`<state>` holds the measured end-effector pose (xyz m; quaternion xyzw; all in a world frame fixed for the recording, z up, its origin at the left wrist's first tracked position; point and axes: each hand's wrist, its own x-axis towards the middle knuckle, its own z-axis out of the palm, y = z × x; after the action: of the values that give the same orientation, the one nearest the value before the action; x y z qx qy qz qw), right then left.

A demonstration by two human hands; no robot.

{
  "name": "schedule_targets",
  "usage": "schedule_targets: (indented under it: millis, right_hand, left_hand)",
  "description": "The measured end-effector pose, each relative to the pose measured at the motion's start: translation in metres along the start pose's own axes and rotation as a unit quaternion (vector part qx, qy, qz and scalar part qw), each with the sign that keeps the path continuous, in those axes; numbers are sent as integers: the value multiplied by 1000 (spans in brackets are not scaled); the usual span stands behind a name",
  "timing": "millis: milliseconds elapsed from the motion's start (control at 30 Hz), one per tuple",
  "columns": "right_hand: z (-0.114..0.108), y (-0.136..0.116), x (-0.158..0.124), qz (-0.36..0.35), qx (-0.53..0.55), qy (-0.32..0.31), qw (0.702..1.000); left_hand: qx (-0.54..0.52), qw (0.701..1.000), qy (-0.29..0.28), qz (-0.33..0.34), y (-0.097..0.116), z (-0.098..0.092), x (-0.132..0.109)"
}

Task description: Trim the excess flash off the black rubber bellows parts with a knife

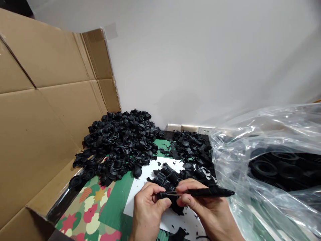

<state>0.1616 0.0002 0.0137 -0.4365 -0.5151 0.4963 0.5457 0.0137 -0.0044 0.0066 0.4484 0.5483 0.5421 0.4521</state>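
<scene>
Between thumb and fingers, my left hand (149, 207) pinches a small black rubber part (162, 195) above a white sheet (132, 197). My right hand (200, 201) grips a slim tool with a black-wrapped handle (213, 192); its thin metal tips point left and reach the black part. Just behind my hands, several ribbed black rubber pieces (163, 180) lie on the sheet, with small black scraps around them.
A large heap of black rubber parts (125, 140) lies at the back left beside a cardboard panel (50, 100). Black scraps (192, 147) are piled near wall sockets (205, 130). At the right, a clear plastic bag (233, 160) holds black rings.
</scene>
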Motion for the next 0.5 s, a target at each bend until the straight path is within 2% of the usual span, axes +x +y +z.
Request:
schedule_targets:
  millis: [333,433,500]
  right_hand:
    - [0,3,0,-32,-14,-7,999]
    - [2,3,-4,-121,-81,-39,989]
    - [3,3,-6,-210,-165,-80,960]
  left_hand:
    - [25,1000,-16,7,-2,-1,-2]
    - [34,999,-13,18,-3,-2,0]
    - [48,998,-15,33,-4,-3,0]
